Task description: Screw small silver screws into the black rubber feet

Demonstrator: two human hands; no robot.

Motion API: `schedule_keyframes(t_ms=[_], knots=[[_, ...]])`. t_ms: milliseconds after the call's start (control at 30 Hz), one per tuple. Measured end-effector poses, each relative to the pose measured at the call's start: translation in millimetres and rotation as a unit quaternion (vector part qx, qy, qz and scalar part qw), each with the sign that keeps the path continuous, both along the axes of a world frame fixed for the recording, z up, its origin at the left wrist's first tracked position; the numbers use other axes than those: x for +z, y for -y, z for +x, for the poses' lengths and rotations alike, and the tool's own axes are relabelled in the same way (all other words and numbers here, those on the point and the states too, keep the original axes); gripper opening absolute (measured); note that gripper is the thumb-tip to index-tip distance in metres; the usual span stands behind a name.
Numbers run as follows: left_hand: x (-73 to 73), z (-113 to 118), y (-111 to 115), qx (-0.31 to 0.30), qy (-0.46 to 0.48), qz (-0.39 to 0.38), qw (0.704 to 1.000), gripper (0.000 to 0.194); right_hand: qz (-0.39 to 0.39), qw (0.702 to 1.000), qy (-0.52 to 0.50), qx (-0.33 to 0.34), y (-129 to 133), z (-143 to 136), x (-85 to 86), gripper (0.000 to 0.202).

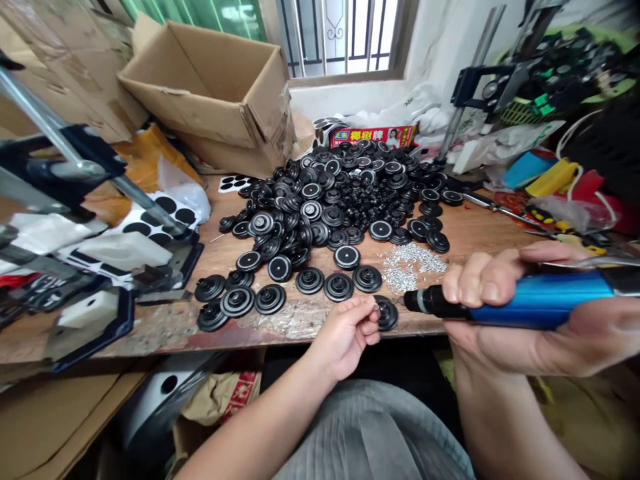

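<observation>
My right hand [505, 320] is wrapped around a blue and black electric screwdriver [543, 299], its tip pointing left over the front of the table. Opposite that tip, my left hand [350, 337] is closed in a pinch; whatever its fingertips hold is too small to make out. Just beside those fingers a black ridged disc [387, 315] lies at the table's front edge, partly covered by the hand. Behind it is a spread of small silvery screws [413, 267]. More black discs with raised centres, such as this one [339, 287], lie to the left along the front.
A large heap of black discs [333, 217] fills the middle of the wooden table [280, 327]. At the back left stands an open cardboard box [200, 93]. Metal stand presses flank the table, one at left [85, 160], one at right [480, 87]. Hand tools [505, 210] lie at right.
</observation>
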State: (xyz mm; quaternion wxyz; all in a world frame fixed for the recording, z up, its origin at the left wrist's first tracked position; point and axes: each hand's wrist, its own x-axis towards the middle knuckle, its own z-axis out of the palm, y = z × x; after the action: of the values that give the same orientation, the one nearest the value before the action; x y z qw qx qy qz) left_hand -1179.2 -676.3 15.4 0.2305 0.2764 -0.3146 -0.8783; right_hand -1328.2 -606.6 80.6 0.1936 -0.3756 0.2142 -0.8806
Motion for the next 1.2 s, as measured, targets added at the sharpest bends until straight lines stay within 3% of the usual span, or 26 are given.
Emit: schedule_keyframes(t_ms=[100,233,700,867,967,1000,1033,1100,1167,1200], knots=[[-10.3,11,4,0.006,-0.038,0.059,0.997,0.024,-0.001,1.0,-0.016,0.019,12,17,-1.3,0.035],[-13.1,21,10,0.007,-0.061,0.084,0.995,0.022,-0.002,0.999,-0.046,0.021,22,29,-5.1,0.034],[-18.2,29,16,-0.004,-0.077,0.076,0.994,0.025,0.032,0.997,-0.03,0.056,22,41,-1.0,0.036],[-19.5,29,16,-0.037,-0.037,0.029,0.998,0.03,0.026,0.996,-0.053,0.066,24,40,-0.8,0.034],[-21.0,32,20,-0.007,0.072,-0.118,0.99,0.038,0.021,0.996,-0.062,0.06,28,38,-1.7,0.031],[-21.3,33,24,0.039,0.122,-0.209,0.97,0.037,0.022,0.996,-0.061,0.055,30,37,-2.0,0.031],[-21.5,34,29,0.094,0.174,-0.312,0.929,0.034,0.021,0.997,-0.06,0.052,32,36,-2.4,0.031],[-21.0,36,41,0.172,0.263,-0.507,0.802,0.02,0.02,0.997,-0.06,0.047,37,35,-2.9,0.031],[-20.4,37,53,0.155,0.331,-0.629,0.686,0.026,0.019,0.997,-0.058,0.045,42,35,-3.1,0.031],[-20.6,37,57,0.124,0.357,-0.662,0.647,0.031,0.022,0.997,-0.058,0.044,44,36,-3.2,0.03]])
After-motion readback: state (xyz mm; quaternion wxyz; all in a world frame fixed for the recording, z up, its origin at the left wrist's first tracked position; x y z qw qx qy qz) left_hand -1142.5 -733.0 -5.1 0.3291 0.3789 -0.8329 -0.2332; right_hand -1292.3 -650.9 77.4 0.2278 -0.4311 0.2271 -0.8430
